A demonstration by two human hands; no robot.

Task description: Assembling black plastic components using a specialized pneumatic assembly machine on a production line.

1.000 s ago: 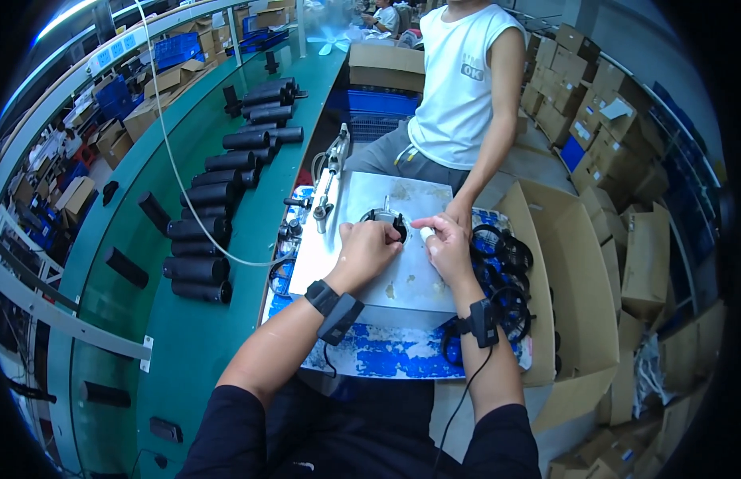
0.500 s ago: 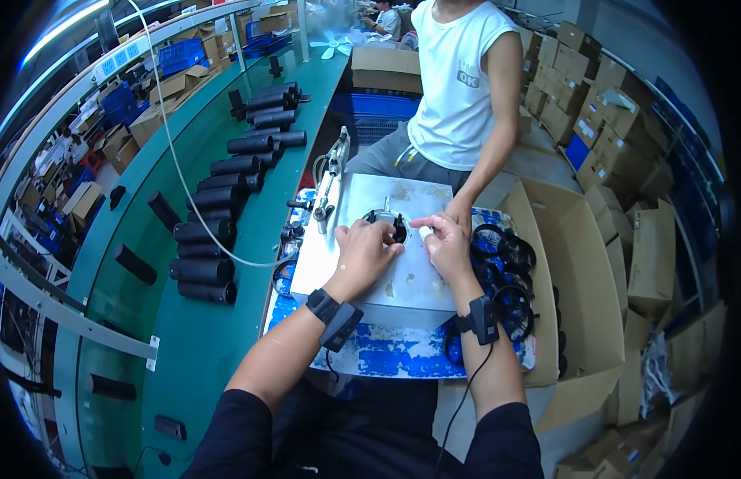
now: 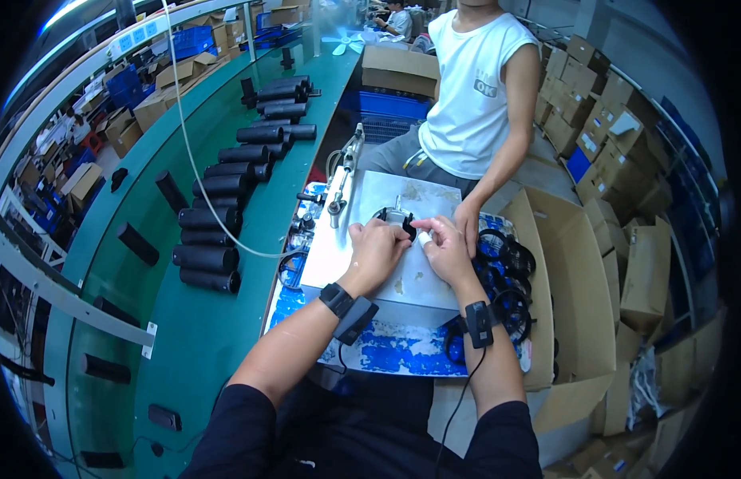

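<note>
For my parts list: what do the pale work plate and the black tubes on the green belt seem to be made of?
Pale work plate: probably metal, dull grey and scuffed, with worn patches. Black tubes: matte cylinders with a faint sheen, plastic or coated metal; I cannot tell which.

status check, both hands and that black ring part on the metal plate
Left hand and right hand both closed on the black ring part atop the metal plate. A co-worker's hand rests just right of it, close by.
</note>
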